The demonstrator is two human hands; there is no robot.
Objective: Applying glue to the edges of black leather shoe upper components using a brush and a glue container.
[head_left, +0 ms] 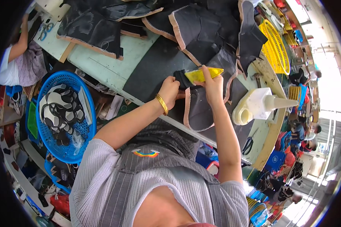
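Observation:
My right hand (213,85) grips a flat yellow wedge-shaped tool (206,73), its index finger along the top and its point facing right. Left of it, my left hand (169,90) is closed, pinching the edge of a small black piece (182,79) beside the tool's left end. Below the tool lies a black shoe-upper piece (200,109) with a pinkish stitched edge, on a dark mat (144,75). What lies under my left fingers is partly hidden.
More black pieces (204,22) with pale edges cover the table's far side. A white glue bottle (255,104) lies at right, near scissors (248,145). A blue basket (93,125) of black-and-white pieces stands left; a yellow basket (273,47) is far right. A person's arm (22,41) shows far left.

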